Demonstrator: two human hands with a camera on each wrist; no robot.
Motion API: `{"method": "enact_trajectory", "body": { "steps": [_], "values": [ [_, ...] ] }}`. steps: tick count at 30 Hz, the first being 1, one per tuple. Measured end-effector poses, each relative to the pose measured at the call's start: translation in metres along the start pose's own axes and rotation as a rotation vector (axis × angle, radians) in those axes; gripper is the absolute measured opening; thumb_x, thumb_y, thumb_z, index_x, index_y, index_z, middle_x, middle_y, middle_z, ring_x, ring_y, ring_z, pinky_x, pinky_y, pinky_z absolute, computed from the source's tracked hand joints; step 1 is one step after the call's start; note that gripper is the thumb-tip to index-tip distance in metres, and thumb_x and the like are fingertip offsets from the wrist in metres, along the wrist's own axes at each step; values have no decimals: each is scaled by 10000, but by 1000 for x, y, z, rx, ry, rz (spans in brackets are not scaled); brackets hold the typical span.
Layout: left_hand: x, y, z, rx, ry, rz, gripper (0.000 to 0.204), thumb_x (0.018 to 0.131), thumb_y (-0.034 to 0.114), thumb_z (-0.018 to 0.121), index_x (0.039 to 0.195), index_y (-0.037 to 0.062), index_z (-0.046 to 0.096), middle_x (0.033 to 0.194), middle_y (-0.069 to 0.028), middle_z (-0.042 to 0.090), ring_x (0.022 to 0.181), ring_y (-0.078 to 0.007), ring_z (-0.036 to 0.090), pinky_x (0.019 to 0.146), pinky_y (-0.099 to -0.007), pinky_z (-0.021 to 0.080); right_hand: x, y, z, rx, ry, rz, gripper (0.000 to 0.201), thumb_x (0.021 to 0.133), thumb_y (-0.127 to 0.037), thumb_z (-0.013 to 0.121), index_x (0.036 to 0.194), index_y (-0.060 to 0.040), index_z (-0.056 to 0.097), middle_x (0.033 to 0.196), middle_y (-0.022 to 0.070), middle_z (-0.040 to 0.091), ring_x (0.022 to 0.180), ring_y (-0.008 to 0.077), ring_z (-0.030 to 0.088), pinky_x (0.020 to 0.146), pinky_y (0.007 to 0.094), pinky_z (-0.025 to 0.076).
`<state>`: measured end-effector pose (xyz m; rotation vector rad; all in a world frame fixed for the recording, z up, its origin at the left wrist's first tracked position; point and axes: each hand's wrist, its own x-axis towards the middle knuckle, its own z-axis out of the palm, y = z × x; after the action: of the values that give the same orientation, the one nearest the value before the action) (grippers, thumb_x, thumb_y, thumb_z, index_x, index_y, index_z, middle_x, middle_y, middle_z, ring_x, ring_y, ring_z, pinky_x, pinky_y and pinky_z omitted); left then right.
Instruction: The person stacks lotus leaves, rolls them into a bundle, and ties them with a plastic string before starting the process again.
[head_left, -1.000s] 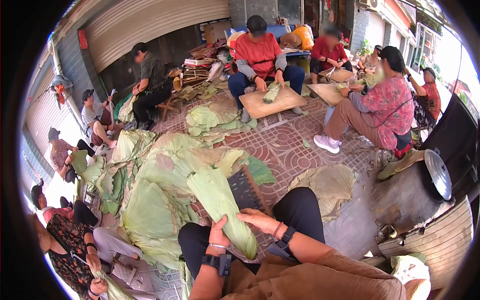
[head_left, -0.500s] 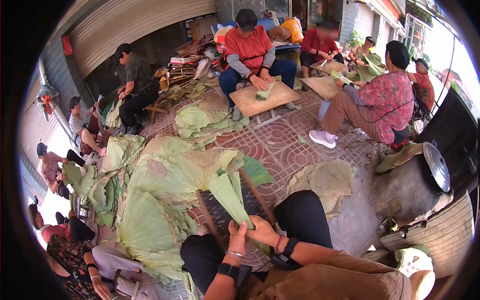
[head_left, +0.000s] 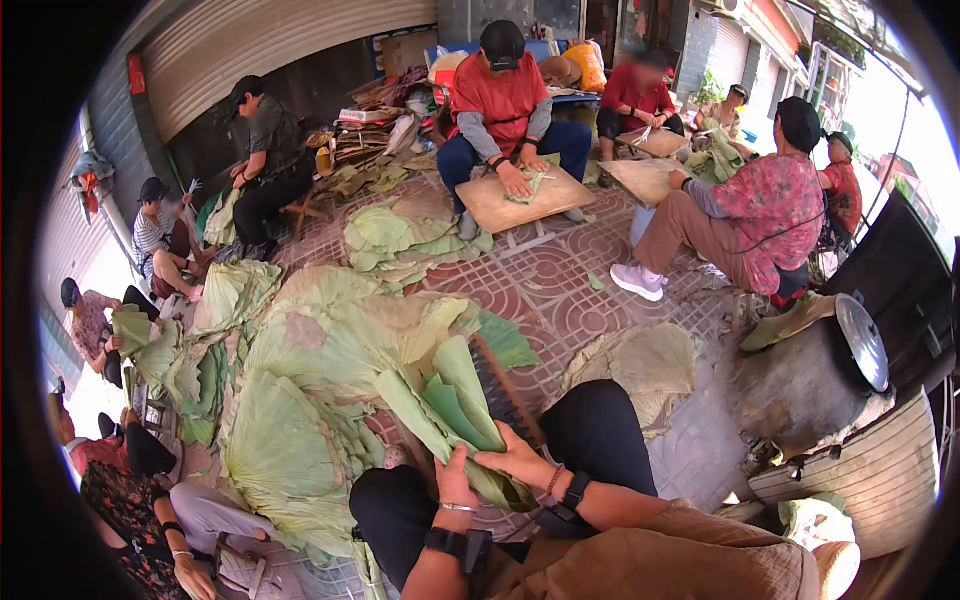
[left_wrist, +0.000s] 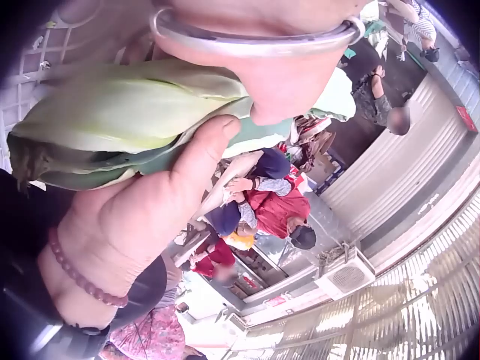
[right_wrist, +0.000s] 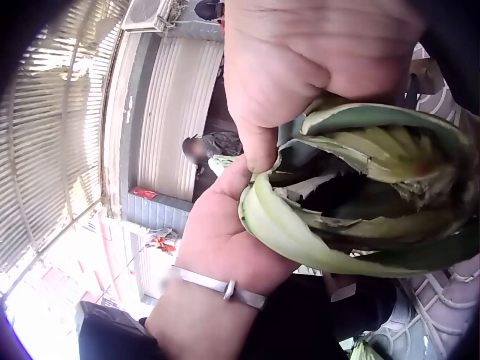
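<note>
A folded bundle of large green leaves (head_left: 462,400) slants up from between the person's knees, its layers spread at the far end and a deeper green leaf inside. The left hand (head_left: 456,482), wearing a silver bangle, grips its near left side. On the other side the right hand (head_left: 517,462), with a beaded bracelet, holds it with the thumb on top. Both thumbs meet close together over the leaf bundle (left_wrist: 127,112) in the left wrist view. In the right wrist view, the curled leaf end (right_wrist: 300,232) gapes, showing layers within.
Beneath the bundle lies a dark wood-framed board (head_left: 490,375). Large leaves (head_left: 290,430) pile up on the left, and a dry leaf stack (head_left: 635,370) lies right of the knee. A lidded pot (head_left: 862,342) stands at right. Several seated people surround the area, one pressing leaves on a board (head_left: 500,212).
The bundle was broad and smooth, then narrower and swung right; now its far end points left again and its layers are spread. Both hands have stayed on it. The head view has shifted slightly.
</note>
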<state>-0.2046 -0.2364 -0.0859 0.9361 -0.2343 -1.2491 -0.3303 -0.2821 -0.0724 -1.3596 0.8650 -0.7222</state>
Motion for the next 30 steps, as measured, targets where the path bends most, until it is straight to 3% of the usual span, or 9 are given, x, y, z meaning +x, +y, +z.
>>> {"method": "enact_trajectory", "body": {
  "steps": [3, 5, 14, 18, 21, 23, 25, 28, 30],
  "values": [
    [4, -7, -5, -2, 23, 2, 425, 817, 64, 574, 1217, 58, 431, 1108, -93, 541, 957, -246, 554, 818, -383, 469, -2, 9, -7, 140, 40, 54, 610, 776, -221, 691, 1260, -8, 387, 1179, 92, 492, 1056, 152, 474, 891, 288, 402],
    [9, -14, -14, 9, 8, 8, 391, 826, 77, 554, 1204, 76, 456, 1094, -90, 554, 941, -254, 568, 803, -400, 481, 0, 11, -11, 329, 7, 283, 497, 782, -194, 681, 1187, 0, 467, 1053, 71, 558, 937, 144, 532, 829, 286, 437],
    [6, -6, 1, -13, 63, 41, 464, 774, -3, 583, 1210, 48, 433, 1104, -101, 553, 945, -258, 566, 815, -384, 477, 3, 10, -10, 485, 201, 115, 241, 831, -101, 602, 1048, -5, 562, 934, 31, 598, 822, 101, 542, 725, 263, 459],
    [25, -33, -20, 155, 62, -10, 514, 730, -49, 596, 1209, 26, 425, 1110, -113, 552, 954, -261, 570, 806, -375, 483, 16, 31, -13, 530, 283, 94, 265, 835, -127, 602, 1058, 4, 551, 936, 43, 596, 822, 118, 546, 728, 272, 461],
    [30, -47, -35, 317, 62, -106, 446, 710, -47, 605, 1140, -16, 494, 1042, -132, 591, 904, -274, 602, 777, -378, 497, 26, 60, -16, 276, 349, 347, 464, 800, -238, 657, 1142, 26, 486, 1023, 113, 574, 891, 188, 559, 773, 310, 460],
    [27, -44, -28, 434, 148, -95, 434, 689, -51, 585, 1116, -30, 511, 1014, -139, 603, 866, -275, 615, 756, -364, 503, 25, 73, -19, 187, 285, 290, 572, 757, -262, 701, 1171, 34, 438, 1063, 139, 548, 972, 220, 538, 817, 340, 452],
    [39, -60, -47, 475, 191, -60, 420, 692, -39, 607, 1101, -31, 512, 997, -145, 604, 845, -273, 615, 744, -361, 503, 14, 49, -18, 98, 275, 238, 713, 652, -243, 785, 1186, 18, 391, 1076, 142, 529, 988, 229, 530, 839, 342, 448],
    [30, -50, -31, 445, 271, -69, 431, 683, -64, 628, 1085, -21, 476, 981, -141, 599, 841, -264, 602, 733, -371, 497, 15, 71, -21, -115, 355, 338, 671, 574, -48, 745, 1155, 12, 414, 1022, 125, 545, 939, 226, 546, 818, 320, 453],
    [29, -50, -37, 467, 277, -20, 428, 685, -64, 628, 1083, -17, 480, 978, -136, 600, 837, -260, 601, 731, -369, 497, 15, 74, -23, -57, 362, 312, 528, 604, 4, 684, 1087, 22, 472, 942, 106, 572, 877, 226, 562, 787, 311, 454]
  ]
}}
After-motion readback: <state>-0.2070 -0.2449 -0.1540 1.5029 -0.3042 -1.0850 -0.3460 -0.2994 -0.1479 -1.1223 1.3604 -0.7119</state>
